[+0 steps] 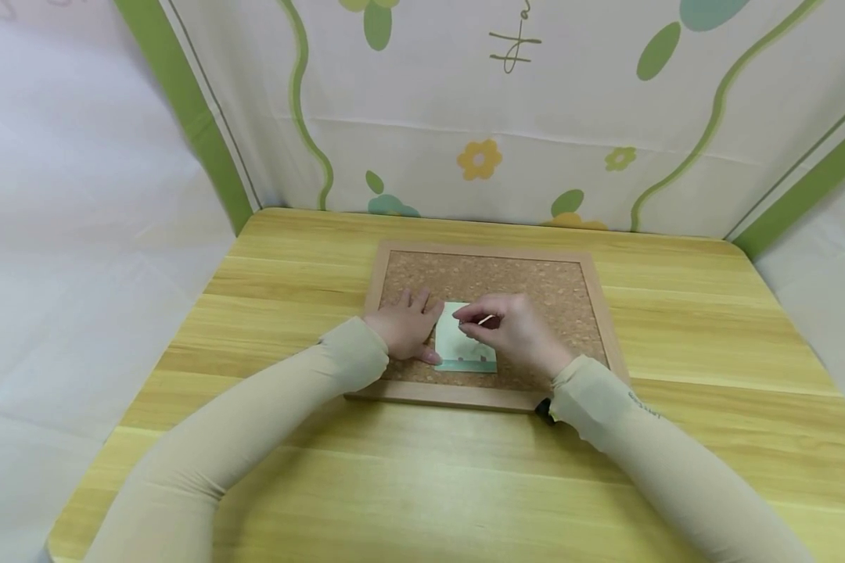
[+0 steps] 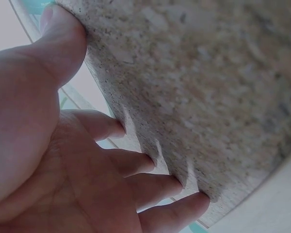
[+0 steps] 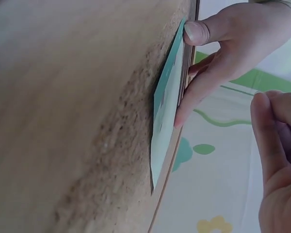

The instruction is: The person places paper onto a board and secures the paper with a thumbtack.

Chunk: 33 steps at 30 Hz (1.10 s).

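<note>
A pale green paper note (image 1: 458,344) with a teal lower strip lies on a wood-framed cork board (image 1: 507,274). My left hand (image 1: 404,324) is spread at the note's left side, its thumb on the lower left corner and the index finger at the upper left edge. The other fingertips touch the cork, as the left wrist view shows. Above the note, my right hand (image 1: 510,324) brings thumb and index finger together in a pinch. Something tiny shows at these fingertips, mostly hidden; I cannot tell its kind. The right wrist view shows the right hand (image 3: 281,145) raised off the note (image 3: 167,111).
The board rests on a yellow wood-grain table (image 1: 408,477). Near the right cuff, a small black thing (image 1: 545,410) shows at the board's front edge. Behind the table hangs a white curtain (image 1: 422,156) with flower prints.
</note>
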{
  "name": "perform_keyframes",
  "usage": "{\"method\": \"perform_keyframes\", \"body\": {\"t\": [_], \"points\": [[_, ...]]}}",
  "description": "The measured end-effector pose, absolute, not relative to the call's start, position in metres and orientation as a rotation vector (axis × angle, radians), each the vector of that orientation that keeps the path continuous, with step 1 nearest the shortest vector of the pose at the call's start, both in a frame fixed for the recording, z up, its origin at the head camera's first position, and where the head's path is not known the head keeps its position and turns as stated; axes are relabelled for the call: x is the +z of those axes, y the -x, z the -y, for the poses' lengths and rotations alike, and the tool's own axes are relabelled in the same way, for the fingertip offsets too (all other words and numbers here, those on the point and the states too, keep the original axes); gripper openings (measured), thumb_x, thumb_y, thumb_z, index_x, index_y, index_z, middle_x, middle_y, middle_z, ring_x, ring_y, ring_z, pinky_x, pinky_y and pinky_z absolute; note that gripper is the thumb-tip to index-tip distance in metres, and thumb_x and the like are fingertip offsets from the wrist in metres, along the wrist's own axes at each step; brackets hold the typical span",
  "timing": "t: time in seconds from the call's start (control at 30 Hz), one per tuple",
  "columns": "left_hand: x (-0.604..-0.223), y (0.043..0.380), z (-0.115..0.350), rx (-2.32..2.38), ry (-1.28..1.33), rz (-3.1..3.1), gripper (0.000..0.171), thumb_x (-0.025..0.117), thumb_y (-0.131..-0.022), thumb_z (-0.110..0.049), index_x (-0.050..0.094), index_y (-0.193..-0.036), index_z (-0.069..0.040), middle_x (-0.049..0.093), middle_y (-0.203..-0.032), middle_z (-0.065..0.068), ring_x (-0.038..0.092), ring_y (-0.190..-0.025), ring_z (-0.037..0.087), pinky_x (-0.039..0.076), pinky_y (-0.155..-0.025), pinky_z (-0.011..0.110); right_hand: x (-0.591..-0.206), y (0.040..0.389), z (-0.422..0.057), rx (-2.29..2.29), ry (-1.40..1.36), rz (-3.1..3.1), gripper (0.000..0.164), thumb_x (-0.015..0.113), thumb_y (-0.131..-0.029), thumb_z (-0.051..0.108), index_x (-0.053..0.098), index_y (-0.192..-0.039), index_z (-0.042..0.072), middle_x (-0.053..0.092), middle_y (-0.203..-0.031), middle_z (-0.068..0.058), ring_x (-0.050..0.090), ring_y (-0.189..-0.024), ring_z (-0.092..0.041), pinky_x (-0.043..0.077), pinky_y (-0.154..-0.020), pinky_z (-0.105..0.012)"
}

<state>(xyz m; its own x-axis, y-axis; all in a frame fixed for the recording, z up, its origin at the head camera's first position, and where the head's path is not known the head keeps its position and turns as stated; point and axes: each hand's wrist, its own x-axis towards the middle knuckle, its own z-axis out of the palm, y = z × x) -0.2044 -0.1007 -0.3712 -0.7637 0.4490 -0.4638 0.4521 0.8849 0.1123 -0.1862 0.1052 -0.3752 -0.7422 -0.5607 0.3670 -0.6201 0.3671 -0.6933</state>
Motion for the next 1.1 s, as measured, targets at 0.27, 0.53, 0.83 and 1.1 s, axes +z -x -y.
{"method": "perform_keyframes", "body": {"t": [0.27, 0.53, 0.83, 1.1], "points": [[-0.3718, 0.2046, 0.1012, -0.039, -0.678, -2.576, 0.099, 0.051, -0.078, -0.063, 0.003, -0.149, -0.015, -0.004, -0.152, 0.015, 0.001, -0.135, 0.042, 0.019, -0.103, 0.055, -0.3747, 0.1845, -0.1014, 1.046, -1.29, 2.367, 0.019, 0.069, -0.08, 0.002, 0.071, -0.097, 0.009, 0.068, -0.089, -0.002, 0.061, -0.077, -0.004, 0.048, -0.065, -0.015], [-0.3718, 0.2049, 0.1023, -0.03, -0.685, -2.573, 0.098, 0.052, -0.078, -0.063, 0.003, -0.149, -0.014, -0.004, -0.152, 0.016, 0.001, -0.135, 0.043, 0.02, -0.103, 0.055, -0.3748, 0.1848, -0.1005, 0.961, -1.285, 2.372, 0.018, 0.071, -0.078, -0.001, 0.072, -0.094, 0.007, 0.066, -0.086, 0.0, 0.06, -0.073, -0.006, 0.048, -0.061, -0.018], [-0.373, 0.2048, 0.102, -0.04, -0.688, -2.564, 0.099, 0.051, -0.078, -0.063, 0.003, -0.149, -0.015, -0.004, -0.152, 0.017, 0.001, -0.135, 0.043, 0.02, -0.103, 0.055, -0.3768, 0.1854, -0.1043, 0.975, -1.3, 2.481, 0.014, 0.072, -0.079, 0.007, 0.072, -0.092, 0.006, 0.064, -0.087, 0.002, 0.059, -0.074, -0.004, 0.047, -0.062, -0.016], [-0.3726, 0.2057, 0.1026, -0.032, -0.676, -2.561, 0.098, 0.052, -0.078, -0.063, 0.003, -0.149, -0.015, -0.004, -0.152, 0.016, 0.0, -0.135, 0.042, 0.019, -0.102, 0.056, -0.3763, 0.1868, -0.1084, 1.067, -1.209, 2.611, 0.013, 0.067, -0.084, 0.012, 0.073, -0.093, 0.005, 0.07, -0.087, 0.001, 0.063, -0.073, -0.003, 0.049, -0.06, -0.018]]}}
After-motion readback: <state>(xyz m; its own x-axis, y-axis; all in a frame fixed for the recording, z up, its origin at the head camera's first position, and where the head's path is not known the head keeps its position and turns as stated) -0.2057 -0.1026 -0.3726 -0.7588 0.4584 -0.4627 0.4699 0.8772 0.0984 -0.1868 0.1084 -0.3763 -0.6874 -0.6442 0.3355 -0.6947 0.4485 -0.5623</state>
